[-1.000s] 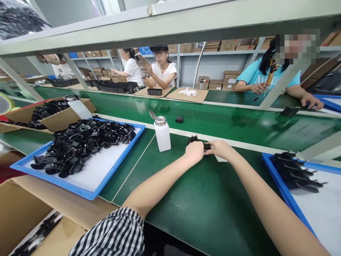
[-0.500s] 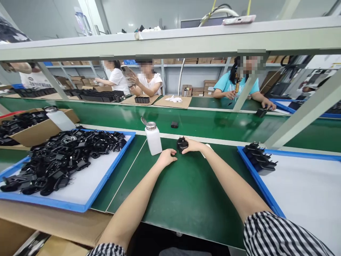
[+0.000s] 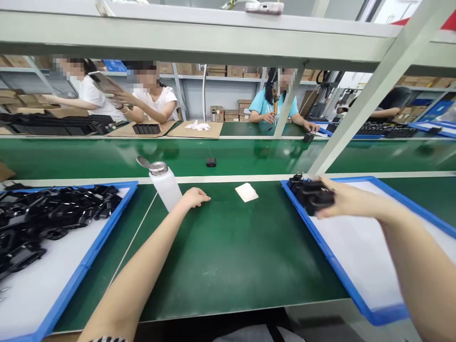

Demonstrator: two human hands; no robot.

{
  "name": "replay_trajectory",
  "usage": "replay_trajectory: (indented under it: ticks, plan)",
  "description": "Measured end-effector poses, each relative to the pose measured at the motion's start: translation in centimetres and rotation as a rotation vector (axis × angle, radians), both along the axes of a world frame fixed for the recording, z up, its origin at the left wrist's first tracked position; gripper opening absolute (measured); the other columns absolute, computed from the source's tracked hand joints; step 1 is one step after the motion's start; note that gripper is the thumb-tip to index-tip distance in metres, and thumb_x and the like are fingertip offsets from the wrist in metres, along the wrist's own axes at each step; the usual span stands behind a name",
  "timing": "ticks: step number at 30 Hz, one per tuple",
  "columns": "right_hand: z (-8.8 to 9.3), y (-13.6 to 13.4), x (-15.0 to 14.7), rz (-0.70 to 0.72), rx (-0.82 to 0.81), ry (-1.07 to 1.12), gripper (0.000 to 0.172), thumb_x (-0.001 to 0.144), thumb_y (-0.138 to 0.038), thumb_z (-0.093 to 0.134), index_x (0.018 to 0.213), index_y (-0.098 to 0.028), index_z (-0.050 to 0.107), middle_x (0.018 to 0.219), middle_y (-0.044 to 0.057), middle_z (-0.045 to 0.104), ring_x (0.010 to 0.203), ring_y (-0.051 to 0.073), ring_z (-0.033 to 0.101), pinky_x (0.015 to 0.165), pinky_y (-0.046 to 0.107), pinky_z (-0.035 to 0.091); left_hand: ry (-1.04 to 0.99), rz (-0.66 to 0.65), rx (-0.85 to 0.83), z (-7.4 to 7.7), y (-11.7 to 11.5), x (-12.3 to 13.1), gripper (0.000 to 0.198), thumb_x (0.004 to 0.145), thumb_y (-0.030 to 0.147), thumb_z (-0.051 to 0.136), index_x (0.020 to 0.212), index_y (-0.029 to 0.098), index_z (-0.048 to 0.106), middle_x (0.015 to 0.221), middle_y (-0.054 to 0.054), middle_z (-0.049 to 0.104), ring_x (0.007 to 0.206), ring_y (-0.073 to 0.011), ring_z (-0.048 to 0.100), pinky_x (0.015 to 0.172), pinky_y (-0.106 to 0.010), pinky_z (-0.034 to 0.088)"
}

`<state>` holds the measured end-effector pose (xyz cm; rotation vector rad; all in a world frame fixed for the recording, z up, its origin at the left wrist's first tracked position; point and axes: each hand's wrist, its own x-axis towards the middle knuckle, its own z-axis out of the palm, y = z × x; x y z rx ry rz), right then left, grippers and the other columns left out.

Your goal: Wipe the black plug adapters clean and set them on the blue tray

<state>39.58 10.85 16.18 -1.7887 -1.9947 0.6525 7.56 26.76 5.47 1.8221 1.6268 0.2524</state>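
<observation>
My right hand (image 3: 335,197) is over the near-left corner area of the right-hand blue-rimmed tray (image 3: 338,259). Its fingers grip a black power adapter (image 3: 322,195), slightly blurred, beside a row of similar adapters (image 3: 301,185) with pins sticking up. The hand partly hides that row. My left hand (image 3: 195,196) rests on the green bench just right of a white pump bottle (image 3: 166,187) whose metal lid is flipped up. Its fingers are loosely stretched out with nothing in them. A small pale cloth or paper pad (image 3: 246,192) lies between the hands.
At left, a blue-rimmed tray (image 3: 83,266) holds a heap of black adapter parts (image 3: 53,213). One black piece (image 3: 211,162) sits on the green strip beyond the bench. A slanted metal post (image 3: 366,95) rises behind the right tray. Several co-workers sit across.
My right hand has carried the black adapter from mid-bench rightward to the row in the tray, uncovering the pale pad. The view has turned right. My left hand stays near the bottle.
</observation>
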Motion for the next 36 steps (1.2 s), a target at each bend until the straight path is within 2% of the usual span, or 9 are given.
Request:
replay_trajectory:
  ticks: [4, 6, 9, 12, 17, 21, 28, 33, 36]
  plan:
    - [-4.6, -2.7, 5.9, -0.185, -0.195, -0.082, 0.042, 0.041, -0.031, 0.063, 0.077, -0.026, 0.044, 0.066, 0.004, 0.058, 0.061, 0.024, 0.055, 0.054, 0.037, 0.046, 0.001, 0.106, 0.16, 0.9, 3.3, 2.8, 0.032, 0.062, 0.029, 0.055, 0.089, 0.013, 0.05, 0.082, -0.008, 0.057, 0.08, -0.0211, 0.052, 0.064, -0.025, 0.04]
    - [-7.2, -2.4, 7.3, -0.203, -0.119, -0.043, 0.053, 0.041, -0.033, 0.062, 0.091, -0.027, 0.044, 0.081, 0.009, 0.058, 0.072, 0.026, 0.055, 0.061, 0.038, 0.046, -0.006, 0.17, 0.247, 1.1, 5.0, 4.8, 0.038, 0.063, 0.027, 0.054, 0.098, 0.014, 0.045, 0.098, -0.01, 0.051, 0.092, -0.022, 0.047, 0.073, -0.026, 0.038]
    - [-9.5, -1.8, 8.2, -0.209, -0.07, 0.037, 0.078, 0.048, -0.037, 0.058, 0.118, -0.028, 0.023, 0.112, 0.012, 0.043, 0.089, 0.026, 0.05, 0.069, 0.038, 0.044, -0.017, 0.252, 0.335, 1.2, 7.3, 8.0, 0.045, 0.063, 0.027, 0.054, 0.104, 0.014, 0.04, 0.109, -0.014, 0.041, 0.1, -0.0255, 0.04, 0.078, -0.03, 0.035]
    - [-9.9, -1.7, 8.4, -0.235, -0.113, 0.03, 0.089, 0.05, -0.036, 0.057, 0.124, -0.029, 0.008, 0.117, 0.01, 0.038, 0.09, 0.027, 0.049, 0.072, 0.04, 0.042, -0.042, 0.32, 0.381, 0.8, 9.0, 10.3, 0.048, 0.065, 0.03, 0.053, 0.106, 0.013, 0.036, 0.112, -0.016, 0.037, 0.104, -0.0289, 0.035, 0.081, -0.037, 0.033]
    - [-8.7, -2.2, 7.4, -0.32, -0.118, -0.009, 0.073, 0.049, -0.034, 0.061, 0.116, -0.029, 0.031, 0.102, 0.005, 0.053, 0.093, 0.03, 0.047, 0.078, 0.041, 0.039, -0.121, 0.355, 0.365, 0.2, 11.0, 12.5, 0.047, 0.064, 0.03, 0.055, 0.101, 0.006, 0.037, 0.1, -0.023, 0.046, 0.104, -0.0347, 0.032, 0.081, -0.047, 0.027]
    - [-8.0, -2.3, 6.1, -0.23, -0.096, 0.108, 0.063, 0.055, -0.035, 0.058, 0.113, -0.02, 0.037, 0.112, 0.004, 0.045, 0.101, 0.027, 0.041, 0.086, 0.036, 0.034, -0.26, 0.327, 0.332, 0.3, 11.6, 13.9, 0.046, 0.058, 0.014, 0.059, 0.099, 0.008, 0.04, 0.104, -0.021, 0.044, 0.102, -0.0322, 0.037, 0.083, -0.043, 0.03]
    - [-8.6, -2.3, 6.2, -0.212, -0.065, -0.055, 0.063, 0.048, -0.04, 0.062, 0.104, -0.017, 0.044, 0.106, 0.01, 0.048, 0.101, 0.029, 0.039, 0.085, 0.041, 0.033, -0.679, 0.262, 0.172, 0.9, 7.2, 13.7, 0.044, 0.063, 0.012, 0.054, 0.103, 0.014, 0.035, 0.093, -0.008, 0.052, 0.081, -0.0143, 0.053, 0.069, -0.025, 0.045]
    - [-9.7, -1.9, 6.0, -0.196, -0.026, 0.045, 0.079, 0.049, -0.048, 0.057, 0.115, -0.017, 0.028, 0.116, 0.01, 0.038, 0.107, 0.028, 0.033, 0.088, 0.039, 0.03, -0.962, 0.06, -0.047, 0.8, 0.4, 9.0, 0.041, 0.05, 0.007, 0.061, 0.087, 0.014, 0.046, 0.077, -0.001, 0.054, 0.073, -0.0122, 0.053, 0.066, -0.024, 0.044]
    - [-10.2, -1.8, 6.2, -0.213, 0.008, 0.07, 0.091, 0.046, -0.052, 0.056, 0.121, -0.018, 0.017, 0.125, 0.01, 0.026, 0.113, 0.029, 0.022, 0.092, 0.039, 0.025, -0.942, -0.06, -0.088, -0.2, -2.9, 5.8, 0.036, 0.046, 0.013, 0.064, 0.079, 0.014, 0.049, 0.072, 0.001, 0.054, 0.07, -0.0119, 0.052, 0.067, -0.025, 0.042]
